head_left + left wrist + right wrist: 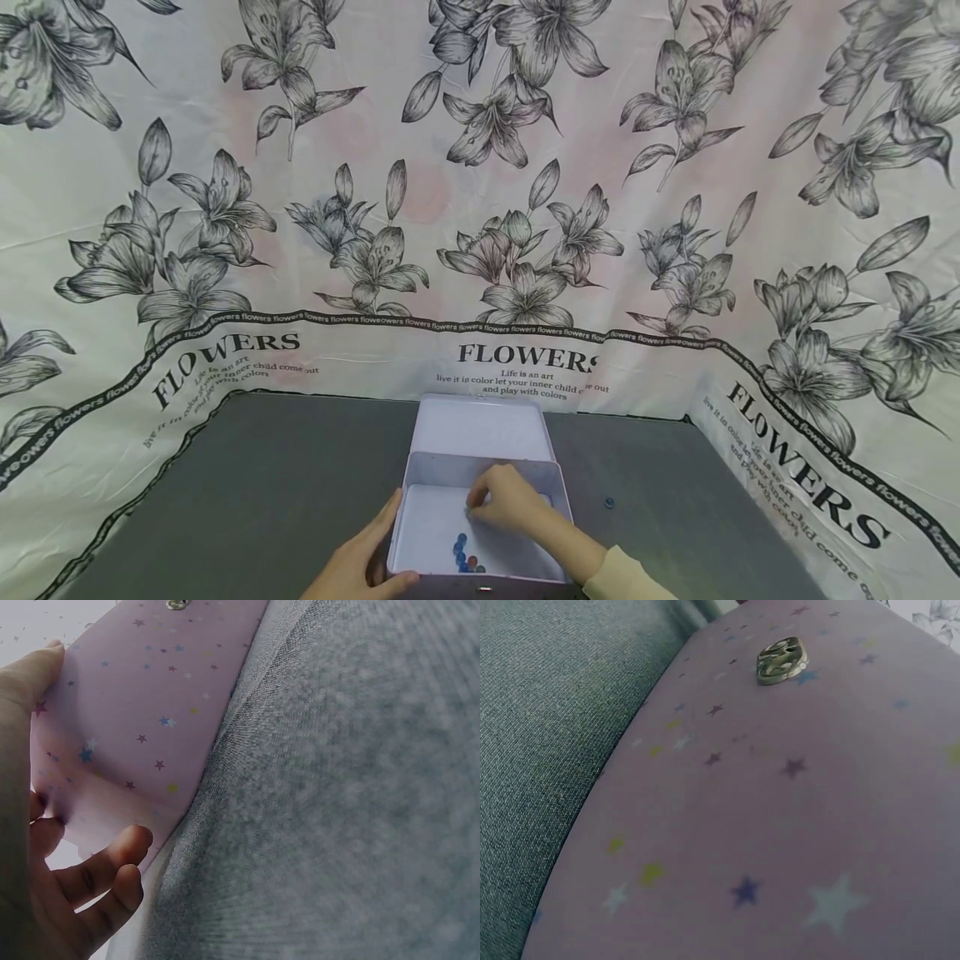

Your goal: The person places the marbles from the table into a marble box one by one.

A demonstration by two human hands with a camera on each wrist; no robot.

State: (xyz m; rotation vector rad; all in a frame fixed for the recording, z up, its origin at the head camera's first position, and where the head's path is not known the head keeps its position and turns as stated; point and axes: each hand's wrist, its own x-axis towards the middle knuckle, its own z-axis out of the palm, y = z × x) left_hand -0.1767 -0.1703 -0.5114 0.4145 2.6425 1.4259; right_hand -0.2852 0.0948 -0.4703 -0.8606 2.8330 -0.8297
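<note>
A pink metal box (pixel 480 557) with a pale inside stands on the dark table, its lid (pixel 482 427) tipped back. My left hand (pixel 358 554) grips its front left corner, thumb over the front rim and fingers along the side. In the left wrist view, small stars cover the box's outside (pixel 142 712). My right hand (pixel 504 500) reaches inside, fingers curled and tips together, pinching a small marble mostly hidden by the fingertips. Several blue marbles (pixel 459 548) and a reddish one (pixel 472 562) lie on the box floor toward the front.
One blue marble (pixel 609 503) lies on the grey table (pixel 300 467) to the right of the box. A metal clasp (pixel 782 660) sticks out from the box's front. Flower-printed cloth (pixel 517 250) hangs behind and along both sides.
</note>
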